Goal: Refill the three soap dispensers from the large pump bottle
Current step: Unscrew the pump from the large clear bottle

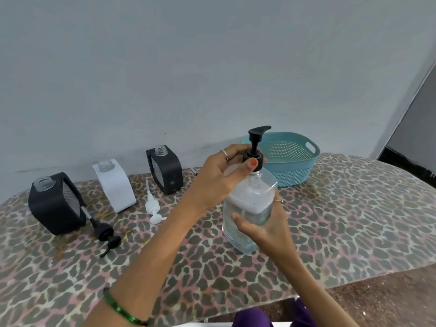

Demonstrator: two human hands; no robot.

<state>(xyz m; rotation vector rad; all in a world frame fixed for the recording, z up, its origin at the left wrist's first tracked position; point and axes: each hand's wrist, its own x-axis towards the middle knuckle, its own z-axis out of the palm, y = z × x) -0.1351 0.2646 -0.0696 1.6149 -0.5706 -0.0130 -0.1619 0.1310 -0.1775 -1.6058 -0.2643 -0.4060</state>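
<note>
Clear plastic, lower centre: the large pump bottle (247,208) stands on the leopard-print worktop (330,232), right of centre in the frame, roughly half full of pale soap.
Right hand (262,226): grip wrapped round the lower body of the bottle, fingers behind and thumb in front, steadying it.
Left hand (226,173): grip pinched on the black pump collar (253,159), thumb in front, fingers curled behind; looks like an unscrewing twist is in hand.
Risk, bottle: if the lower grip slackens while the collar is turned, the bottle could spin or tip and spill soap on the cloth.
Risk, pump: once free, its long tube may drip on the way out.
Loose pumps, left of centre: a black pump (106,234) and a white pump (152,206) lie flat, within elbow range.
Dispensers, middle left: black dispenser (55,204), white dispenser (115,185), second black dispenser (166,171), all uncapped; narrow necks invite overflow.
Far right: teal basket (292,171) just behind the bottle.
</note>
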